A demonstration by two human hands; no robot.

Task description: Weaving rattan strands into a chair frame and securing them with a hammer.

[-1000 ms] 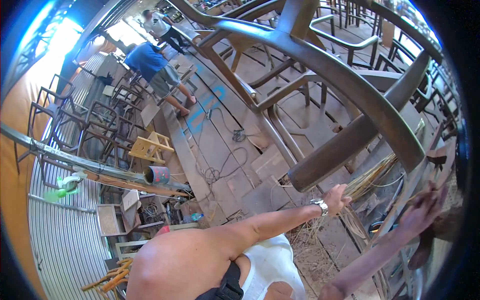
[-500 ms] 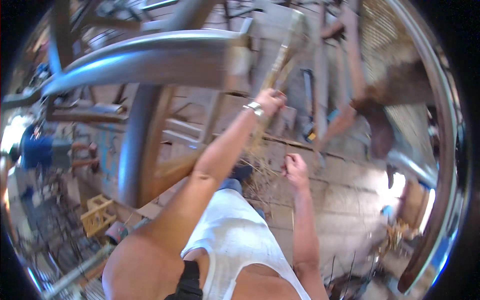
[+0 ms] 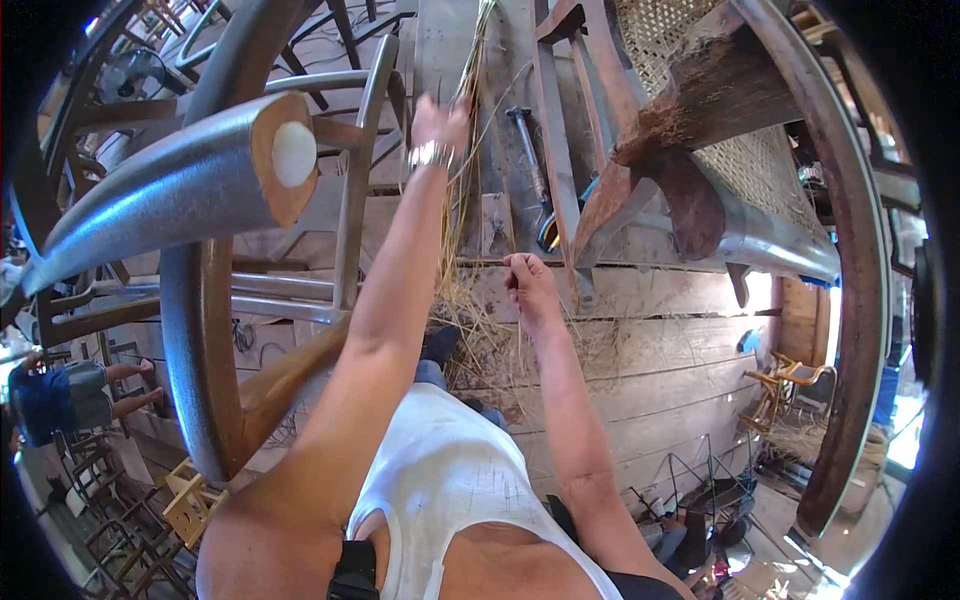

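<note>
Two hands [image 3: 437,118] [image 3: 527,280], one hammer [image 3: 530,160], one straw bundle [image 3: 462,200].

Left arm was stretched out nearly straight, up and away from our torso; left hand [image 3: 437,118] sat at full reach, fingers curled shut in a fist-like pinch, knuckles toward us. We had a metal bracelet on that wrist, just below the hand. Right arm was extended too but less so, elbow slightly bent. Right hand [image 3: 527,280] sat lower and nearer our body than the left, off to its right, fingers [image 3: 512,272] pinched together, back of hand facing up. Hands were well apart, not touching.
</note>
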